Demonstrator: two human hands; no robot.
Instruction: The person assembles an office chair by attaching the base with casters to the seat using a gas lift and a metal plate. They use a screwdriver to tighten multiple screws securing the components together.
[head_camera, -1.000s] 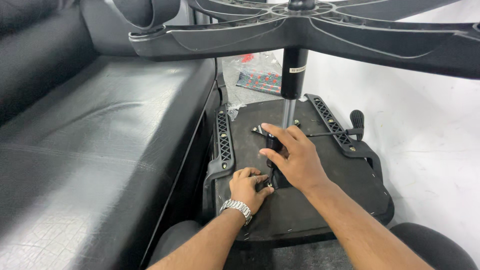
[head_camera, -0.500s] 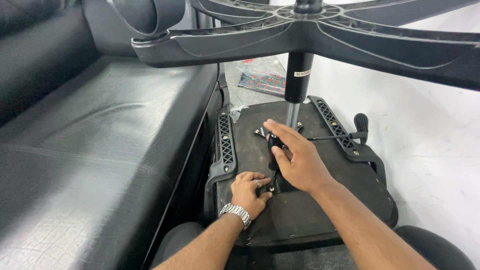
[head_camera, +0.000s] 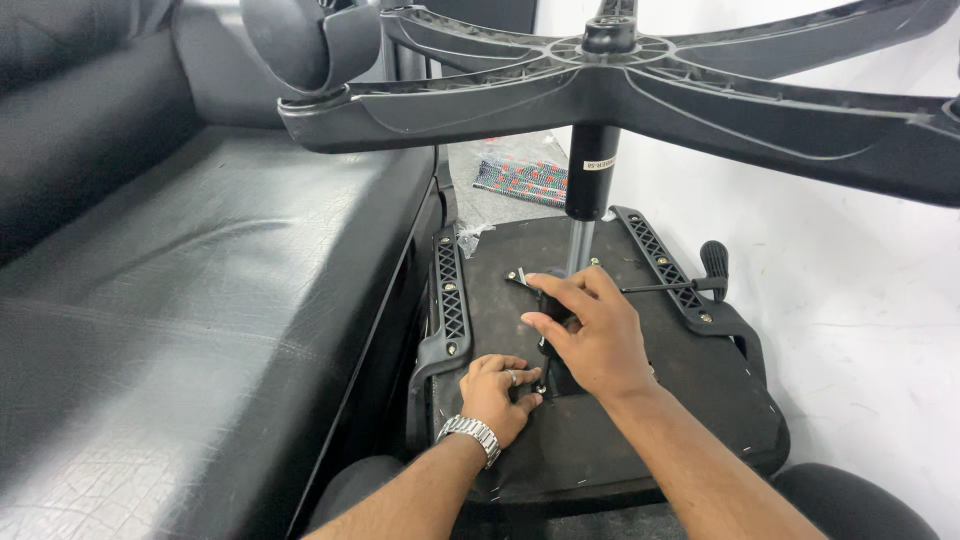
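Upturned office chair seat (head_camera: 640, 440), underside up, w/ both hands near its middle. Left hand (head_camera: 497, 393), silver wristwatch (head_camera: 471, 434) on wrist, sits nearer the seat's front edge, fingers curled & pinched on something small by the tool tip; can't tell what. Right hand (head_camera: 590, 335) just beyond, touching the left, wrapped round a black screwdriver handle (head_camera: 548, 298), shaft angled down to the left hand's fingertips. Past them the gas lift cylinder (head_camera: 583, 215) rises from seat centre to the five-arm base (head_camera: 640, 85) overhead, caster (head_camera: 310, 40) at top left. Armrest brackets (head_camera: 447, 290) run along both side edges; lever (head_camera: 712, 268) sticks out at right edge. Black leather sofa (head_camera: 180, 290) left of seat. Patterned packet (head_camera: 520, 182) on floor beyond far edge.
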